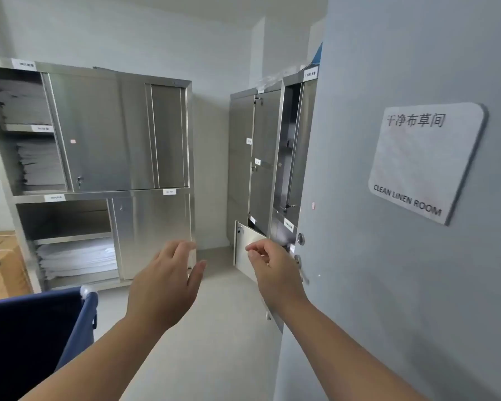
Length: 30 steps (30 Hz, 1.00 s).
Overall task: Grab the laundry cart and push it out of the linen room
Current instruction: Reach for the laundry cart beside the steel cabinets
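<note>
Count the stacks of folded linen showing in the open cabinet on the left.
3: upper shelf, the shelf under it, and the bottom compartment of the steel cabinet. Closed doors may hide more.

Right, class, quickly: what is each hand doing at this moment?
Left hand: open, fingers spread, holding nothing.
Right hand: fingers loosely curled, empty, near the door handle; whether it touches cannot be told.
</note>
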Available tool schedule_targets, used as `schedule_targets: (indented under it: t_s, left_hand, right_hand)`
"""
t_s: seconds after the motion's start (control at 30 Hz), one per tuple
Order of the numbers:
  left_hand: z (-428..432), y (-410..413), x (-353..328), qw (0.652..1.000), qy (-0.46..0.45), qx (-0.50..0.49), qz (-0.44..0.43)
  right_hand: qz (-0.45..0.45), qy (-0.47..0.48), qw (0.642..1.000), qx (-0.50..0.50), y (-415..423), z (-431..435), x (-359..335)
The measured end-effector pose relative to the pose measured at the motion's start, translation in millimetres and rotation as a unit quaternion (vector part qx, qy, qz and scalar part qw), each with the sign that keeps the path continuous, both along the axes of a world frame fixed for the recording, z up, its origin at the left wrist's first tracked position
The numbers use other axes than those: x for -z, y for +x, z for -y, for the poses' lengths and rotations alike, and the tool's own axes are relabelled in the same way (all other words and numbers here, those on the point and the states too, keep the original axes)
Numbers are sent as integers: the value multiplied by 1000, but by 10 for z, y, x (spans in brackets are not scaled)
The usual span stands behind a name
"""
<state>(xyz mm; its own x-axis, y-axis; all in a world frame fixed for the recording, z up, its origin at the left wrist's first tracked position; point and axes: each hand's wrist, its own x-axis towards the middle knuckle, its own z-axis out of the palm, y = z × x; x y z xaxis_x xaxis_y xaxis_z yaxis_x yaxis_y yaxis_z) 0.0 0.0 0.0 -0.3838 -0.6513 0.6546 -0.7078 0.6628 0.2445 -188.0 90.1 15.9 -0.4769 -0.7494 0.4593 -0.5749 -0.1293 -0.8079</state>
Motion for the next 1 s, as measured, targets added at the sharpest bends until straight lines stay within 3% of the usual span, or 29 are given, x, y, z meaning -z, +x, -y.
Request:
schedule_targets:
  t_s: [0.37, 1.0]
  left_hand:
    - [1470, -123, 181, 999, 24, -5, 22]
    - [4784, -889, 448, 982, 82, -172, 9]
  right_hand:
    - [-34, 29, 999, -16, -137, 1664, 134]
    - [-51, 30, 981, -185, -922, 5777, 203]
